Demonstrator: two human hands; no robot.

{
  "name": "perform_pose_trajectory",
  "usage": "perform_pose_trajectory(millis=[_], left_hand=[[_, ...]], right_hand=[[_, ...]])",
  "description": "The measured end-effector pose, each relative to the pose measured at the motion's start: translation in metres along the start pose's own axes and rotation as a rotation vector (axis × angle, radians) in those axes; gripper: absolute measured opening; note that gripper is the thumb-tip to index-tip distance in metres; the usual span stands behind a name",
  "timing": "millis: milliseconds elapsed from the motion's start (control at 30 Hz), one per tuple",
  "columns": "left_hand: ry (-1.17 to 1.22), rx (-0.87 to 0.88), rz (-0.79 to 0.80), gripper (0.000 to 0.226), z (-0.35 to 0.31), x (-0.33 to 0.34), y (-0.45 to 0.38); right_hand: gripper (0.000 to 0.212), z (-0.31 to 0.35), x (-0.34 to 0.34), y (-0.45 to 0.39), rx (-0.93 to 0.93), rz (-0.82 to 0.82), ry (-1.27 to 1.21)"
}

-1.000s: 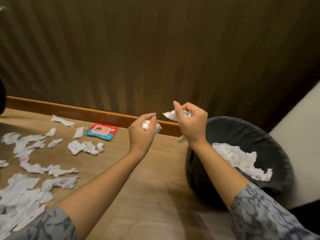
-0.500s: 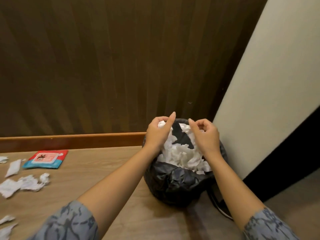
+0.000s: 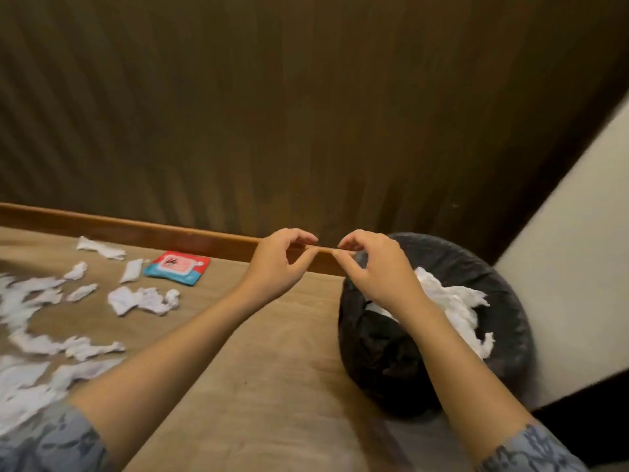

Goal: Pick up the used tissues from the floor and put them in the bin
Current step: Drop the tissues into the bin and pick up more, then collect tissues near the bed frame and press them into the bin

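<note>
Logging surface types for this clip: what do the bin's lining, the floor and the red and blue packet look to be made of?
Bin lining: seemingly thin black plastic film, crinkled and faintly shiny, folded over the rim.
Floor: looks like wood or a wood-look laminate, matte tan with faint grain; which one is unclear.
Packet: probably soft printed plastic, flat and slightly glossy, lying beside the scattered tissues.

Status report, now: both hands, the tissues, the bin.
Left hand and right hand empty, fingers loosely curled. Round black-lined bin holds white crumpled tissues; many torn white tissues remain on wooden floor. Nothing in the way.
</note>
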State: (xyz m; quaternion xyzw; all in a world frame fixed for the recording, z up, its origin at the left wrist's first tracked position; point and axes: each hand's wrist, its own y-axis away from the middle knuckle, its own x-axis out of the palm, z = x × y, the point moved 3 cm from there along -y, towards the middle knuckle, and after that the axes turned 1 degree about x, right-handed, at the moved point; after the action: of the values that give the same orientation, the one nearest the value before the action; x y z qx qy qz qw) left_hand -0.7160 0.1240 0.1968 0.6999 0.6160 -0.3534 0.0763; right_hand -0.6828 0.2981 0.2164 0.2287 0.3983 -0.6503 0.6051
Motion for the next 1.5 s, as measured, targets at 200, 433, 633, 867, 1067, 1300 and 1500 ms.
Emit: perform_pose_trajectory(millis=[200,433,633,867,1067,1300,1500], left_hand=[[-0.294,-0.120,-0.143,0.019,0.058,-0.134,0.100],[-0.350,-0.514,-0.326,0.017,0.107,-0.224,0.272],[-0.319,-0.823,-0.431,0.016,0.148,-0.242,0.411],[-0.315,-1.048,-0.527,0.025,0.213,-0.209,0.536],[-0.435,-1.156,-0.666,0.041,0.259,-0.203,0.595],[-0.470,-1.111,-0.531,0.082,0.296,-0.203,0.620],[-0.503,-0.969,-0.865,0.029,0.287,-0.197,0.623]], right_hand=[[0.031,0.137,0.088,0.013,-0.426,0.262,0.140],[0.030,0.256,0.215,0.082,-0.840,0.564,0.105],[0.035,0.301,0.292,0.160,-1.192,0.827,0.251],[0.048,0.303,0.377,0.233,-1.437,1.049,0.326],[0.074,0.294,0.449,0.272,-1.383,1.224,0.389],[0.059,0.258,0.470,0.298,-1.461,1.264,0.253],[0.024,0.235,0.464,0.283,-1.567,0.900,0.085]])
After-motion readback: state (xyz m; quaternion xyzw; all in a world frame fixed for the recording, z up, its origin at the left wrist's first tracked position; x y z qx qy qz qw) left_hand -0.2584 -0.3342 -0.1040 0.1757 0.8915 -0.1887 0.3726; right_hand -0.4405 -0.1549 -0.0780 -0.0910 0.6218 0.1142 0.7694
